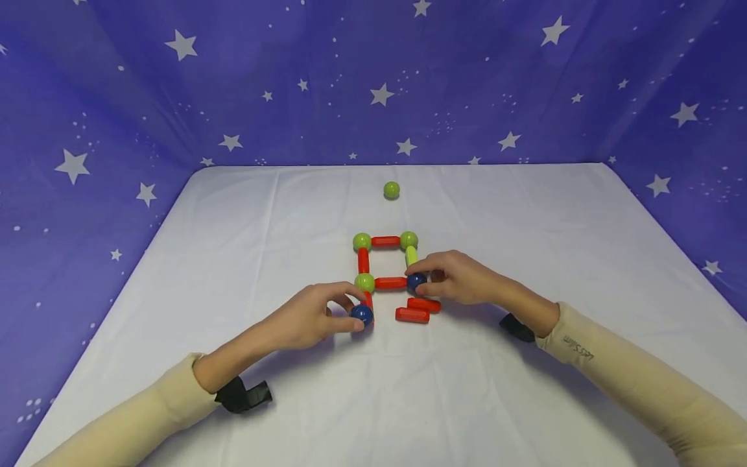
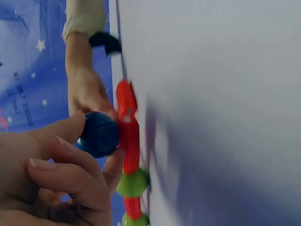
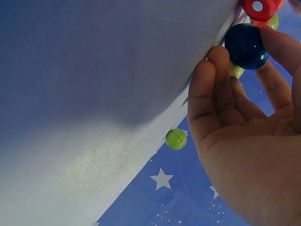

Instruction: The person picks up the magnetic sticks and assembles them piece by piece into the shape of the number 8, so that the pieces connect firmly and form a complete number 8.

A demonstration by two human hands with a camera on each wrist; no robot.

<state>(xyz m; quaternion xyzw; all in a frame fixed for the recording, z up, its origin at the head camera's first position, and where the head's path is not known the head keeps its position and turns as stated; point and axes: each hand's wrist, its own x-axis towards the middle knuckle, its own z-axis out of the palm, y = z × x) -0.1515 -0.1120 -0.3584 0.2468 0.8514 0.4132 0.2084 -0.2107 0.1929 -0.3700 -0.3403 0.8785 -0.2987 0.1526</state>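
Note:
A square of rods and balls lies on the white cloth: green balls at three corners, among them the near-left green ball [image 1: 364, 283], and a dark blue ball [image 1: 417, 282] at the near-right corner. My right hand [image 1: 463, 277] holds that corner ball between thumb and fingers, beside the yellow-green rod [image 1: 412, 255]. Nearer, my left hand [image 1: 309, 314] pinches a second blue ball [image 2: 99, 134] between thumb and fingers. This ball is at the near end of a red rod [image 1: 368, 299] that runs toward me from the near-left green ball.
Two loose red rods, one of them the nearer red rod [image 1: 412, 315], lie just in front of the square. A single green ball [image 1: 391, 189] sits farther back on the white cloth [image 1: 280, 227]. Behind hangs a purple star-patterned curtain [image 1: 327, 78].

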